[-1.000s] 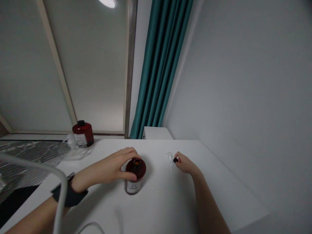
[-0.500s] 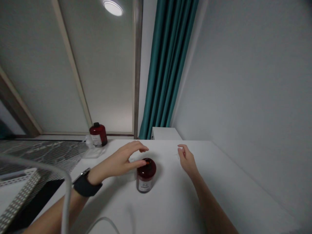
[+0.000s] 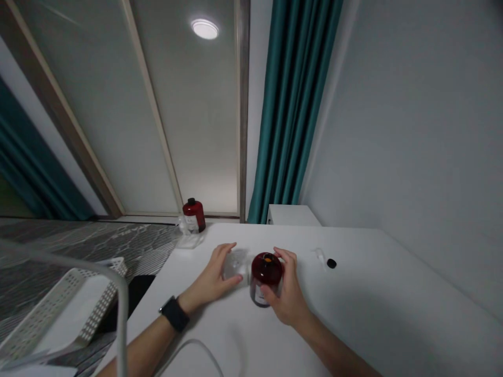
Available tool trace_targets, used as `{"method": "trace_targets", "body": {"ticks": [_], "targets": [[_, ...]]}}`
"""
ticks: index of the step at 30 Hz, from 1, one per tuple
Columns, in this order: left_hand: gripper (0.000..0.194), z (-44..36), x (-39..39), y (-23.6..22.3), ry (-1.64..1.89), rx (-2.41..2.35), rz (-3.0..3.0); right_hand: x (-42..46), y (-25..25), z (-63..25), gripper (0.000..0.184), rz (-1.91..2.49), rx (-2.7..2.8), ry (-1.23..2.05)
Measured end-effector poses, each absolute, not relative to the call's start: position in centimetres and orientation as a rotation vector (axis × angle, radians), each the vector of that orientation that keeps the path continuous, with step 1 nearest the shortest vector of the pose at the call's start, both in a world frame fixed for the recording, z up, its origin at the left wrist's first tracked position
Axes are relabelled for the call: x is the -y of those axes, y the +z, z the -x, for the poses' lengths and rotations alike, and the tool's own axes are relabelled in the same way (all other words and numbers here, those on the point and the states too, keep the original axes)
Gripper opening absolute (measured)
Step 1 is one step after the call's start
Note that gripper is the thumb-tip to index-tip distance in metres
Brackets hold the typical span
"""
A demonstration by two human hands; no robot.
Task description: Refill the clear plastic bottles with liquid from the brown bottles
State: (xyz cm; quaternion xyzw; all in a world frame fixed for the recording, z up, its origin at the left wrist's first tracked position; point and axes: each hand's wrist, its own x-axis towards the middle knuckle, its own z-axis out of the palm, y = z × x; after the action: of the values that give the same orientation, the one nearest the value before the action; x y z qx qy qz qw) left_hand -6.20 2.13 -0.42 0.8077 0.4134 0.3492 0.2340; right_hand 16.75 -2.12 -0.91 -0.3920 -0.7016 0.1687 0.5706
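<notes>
Head view: how are we seeing our two hands just now?

We are seeing them apart, on either side of the red bottle [image 3: 266, 272]. Our right hand [image 3: 290, 301] is clasping its right side, thumb in front and fingers behind.

And where is that bottle standing?

It is standing upright on the white table [image 3: 353, 309], near the middle, and its mouth is showing uncovered, with an orange tint inside.

What is our left hand [image 3: 208, 283] doing?

It is curving about a clear container [image 3: 237, 266] just left of the bottle, its thumb and fingers spread. We are not managing to tell whether it is gripping or only resting near. On that wrist we are wearing a dark watch [image 3: 175, 314].

Are we finding anything on the right?

Yes, a black cap [image 3: 331, 263] is lying there on the table, well apart from our right hand, with a small clear piece [image 3: 321, 256] just beside it.

And toward the far left corner?

There a second red bottle [image 3: 194, 215] is standing with a black top on, and something clear is sitting just beside it. Nearer us, a pale cord [image 3: 202, 345] is looping over the table, and a white perforated basket [image 3: 98, 319] is sitting beyond the left edge.
</notes>
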Motion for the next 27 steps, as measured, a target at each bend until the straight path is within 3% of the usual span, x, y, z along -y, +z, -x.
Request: {"method": "trace_targets", "body": {"ticks": [6,12,21,27], "targets": [[0.055,4.8,-1.9,-0.6,0.938,-1.118,-2.17,1.4,-0.9,-17.7,0.062,0.893,1.643,0.547],[0.055,5.0,-1.2,0.0,0.915,-1.109,-2.186,0.6,-0.5,-20.1,0.032,0.811,1.684,0.745],[0.055,4.4,-0.8,-0.5,0.981,-1.145,-2.134,1.4,-1.8,-17.2,0.056,1.018,1.542,0.607],[0.082,4.1,-0.8,-1.2,0.981,-1.179,-1.942,1.0,-2.5,-17.7,0.062,0.963,1.555,0.692]]}}
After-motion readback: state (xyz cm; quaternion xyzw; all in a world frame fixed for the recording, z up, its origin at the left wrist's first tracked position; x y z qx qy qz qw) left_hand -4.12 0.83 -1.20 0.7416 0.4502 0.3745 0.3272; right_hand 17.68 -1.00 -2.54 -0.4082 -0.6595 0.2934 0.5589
